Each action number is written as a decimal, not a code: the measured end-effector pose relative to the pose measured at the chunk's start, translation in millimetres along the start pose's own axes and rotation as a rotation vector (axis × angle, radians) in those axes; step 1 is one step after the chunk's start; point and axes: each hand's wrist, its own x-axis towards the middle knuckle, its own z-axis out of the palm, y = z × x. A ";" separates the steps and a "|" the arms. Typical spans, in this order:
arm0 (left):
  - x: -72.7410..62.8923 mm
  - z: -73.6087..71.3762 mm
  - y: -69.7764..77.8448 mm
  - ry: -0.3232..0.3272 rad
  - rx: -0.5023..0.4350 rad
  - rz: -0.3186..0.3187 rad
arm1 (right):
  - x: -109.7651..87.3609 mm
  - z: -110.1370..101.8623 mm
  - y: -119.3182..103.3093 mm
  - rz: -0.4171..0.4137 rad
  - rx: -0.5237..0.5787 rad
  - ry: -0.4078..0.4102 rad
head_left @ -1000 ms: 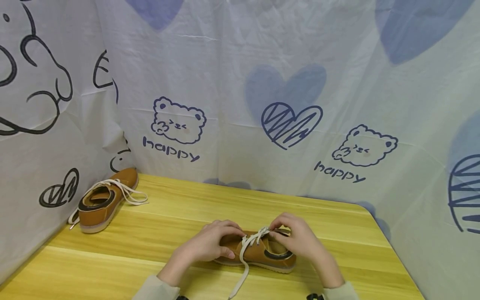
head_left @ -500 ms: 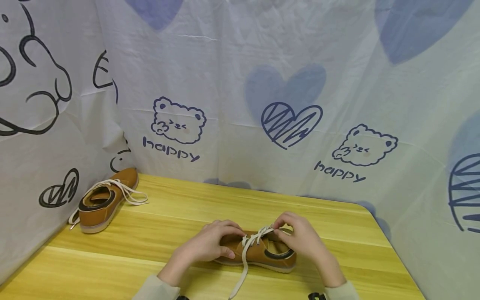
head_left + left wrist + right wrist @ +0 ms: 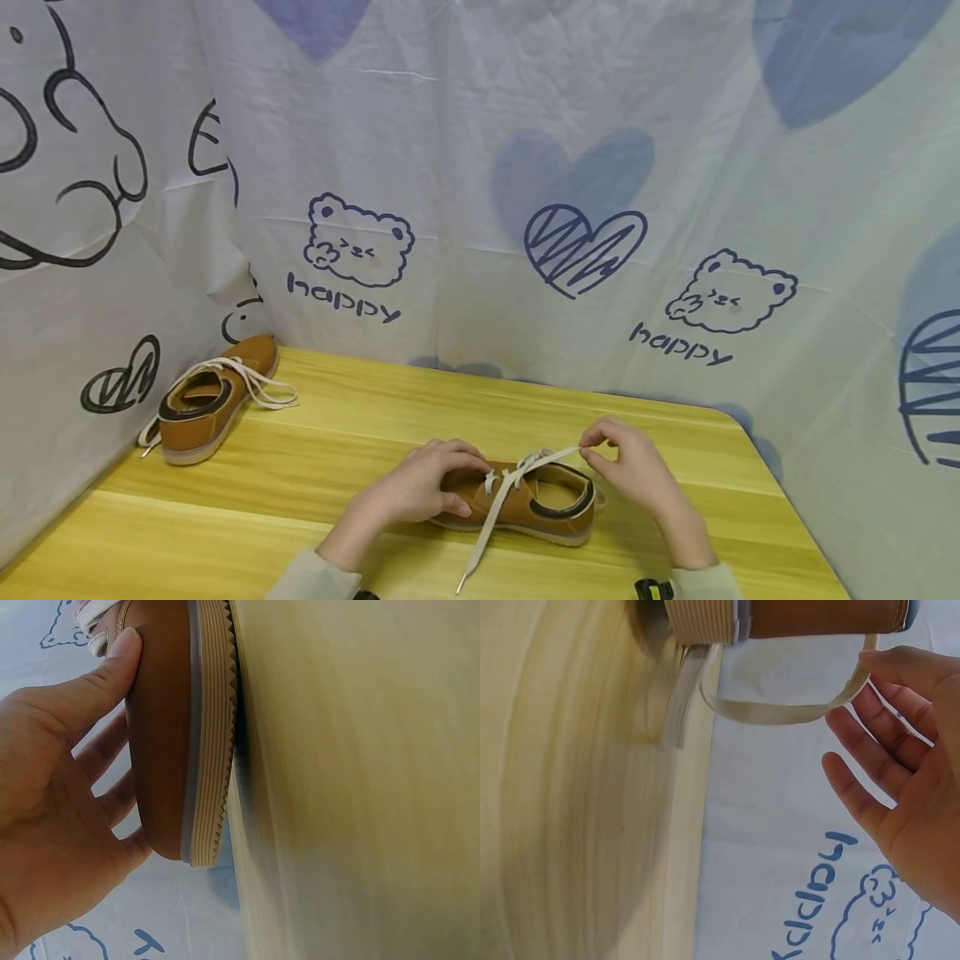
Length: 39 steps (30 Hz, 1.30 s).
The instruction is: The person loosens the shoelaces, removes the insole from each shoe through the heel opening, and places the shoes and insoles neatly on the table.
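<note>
A brown lace-up shoe [image 3: 517,510] lies on the table with its toe to the left and its heel to the right. My left hand [image 3: 427,483] grips the toe, thumb on the near side and fingers over the top. In the left wrist view the thumb presses the shoe's upper [image 3: 161,742] close to the laces. Right of the eyelets, my right hand [image 3: 633,467] pinches a white shoelace [image 3: 553,456] between thumb and forefinger, stretched above the shoe opening. The held lace's loose part [image 3: 772,713] hangs in a curve below the fingers. Another lace end [image 3: 483,537] drapes over the near side.
A matching brown shoe [image 3: 187,433] stands at the table's left side, its white laces [image 3: 262,387] spread loose. Printed white cloth [image 3: 465,308] hangs behind and beside the yellow wooden table [image 3: 360,400].
My right hand has moved right, away from the eyelets, drawing the lace out straight. The near lace end has shifted and its tip now shows. My left hand stays on the toe.
</note>
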 end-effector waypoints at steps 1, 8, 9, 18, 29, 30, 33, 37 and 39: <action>0.0 0.0 0.0 0.001 0.001 0.002 | -0.2 -0.4 1.5 0.002 0.003 0.001; 0.2 -0.3 0.8 0.006 0.004 0.011 | -1.2 0.2 10.1 0.055 0.026 -0.108; 0.2 -0.3 0.9 0.006 0.006 0.011 | -1.4 0.5 10.8 0.056 0.029 -0.135; -0.4 -0.8 2.2 0.004 0.003 0.007 | -3.0 1.5 11.1 0.069 0.068 -0.186; -0.6 -1.8 3.9 0.007 0.005 0.007 | 2.9 5.8 -5.0 -0.029 0.132 0.000; -0.5 -2.0 4.2 0.008 0.007 0.008 | 3.4 7.2 -7.7 -0.052 0.137 0.011; -0.4 -2.4 4.4 0.009 0.010 0.010 | 5.0 12.9 -13.9 -0.112 0.153 0.008; -0.1 -2.4 4.2 0.009 0.010 0.014 | 5.8 20.4 -20.2 -0.172 0.167 -0.037; -0.1 -2.4 4.2 0.011 0.010 0.017 | 5.8 23.9 -22.7 -0.179 0.170 -0.065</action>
